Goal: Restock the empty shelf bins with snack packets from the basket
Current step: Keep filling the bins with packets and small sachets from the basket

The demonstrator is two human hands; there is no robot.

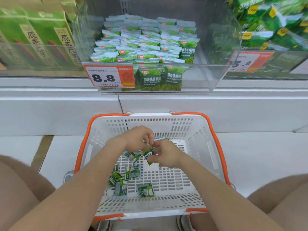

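White shop floor under orange-handled basket, shelf bin behind

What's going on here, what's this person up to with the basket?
A person crouches at a store shelf over a white basket on the floor. Both hands are inside it: the left hand and right hand pinch a green packet between them, perhaps more than one. Several loose packets lie on the basket's bottom. Above, the clear bin with the 8.8 tag is already mostly stocked.
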